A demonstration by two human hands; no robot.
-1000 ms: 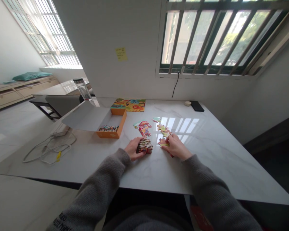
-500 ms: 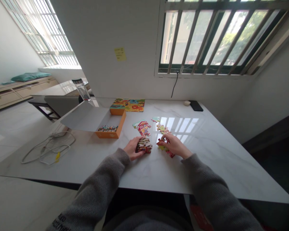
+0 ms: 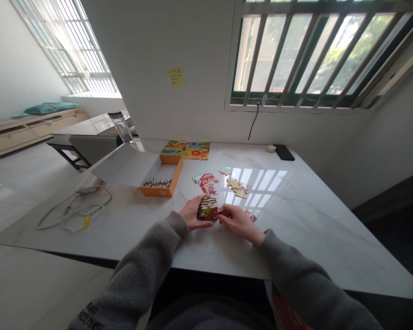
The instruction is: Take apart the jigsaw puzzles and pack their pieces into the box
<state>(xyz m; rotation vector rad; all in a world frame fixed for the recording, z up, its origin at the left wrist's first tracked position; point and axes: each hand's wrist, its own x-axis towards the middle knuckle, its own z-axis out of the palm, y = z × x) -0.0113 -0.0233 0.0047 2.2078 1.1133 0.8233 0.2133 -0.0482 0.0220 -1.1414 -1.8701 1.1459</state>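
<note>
My left hand (image 3: 194,213) is wrapped round a stack of jigsaw puzzle pieces (image 3: 206,206) standing on edge on the table. Pinched in my right hand (image 3: 239,222) is a yellow-green and red puzzle piece (image 3: 211,213), held against the near end of that stack. Just beyond the stack lies a joined red and green puzzle section (image 3: 206,180). A yellowish joined section (image 3: 237,187) and a small green piece (image 3: 225,171) lie farther right. Partly hidden behind my right hand is a pink-red piece (image 3: 252,216) on the table.
An orange box (image 3: 175,181) with several upright pieces (image 3: 157,182) stands at left, behind a coiled white cable (image 3: 79,211). A colourful animal picture sheet (image 3: 189,150) lies by the wall. A black phone (image 3: 284,152) and a small white object (image 3: 270,148) sit at back right.
My right hand has moved left with the yellow-green and red piece, from the table at right to the end of the stack. My left hand stays round the stack. The view has shifted slightly.
</note>
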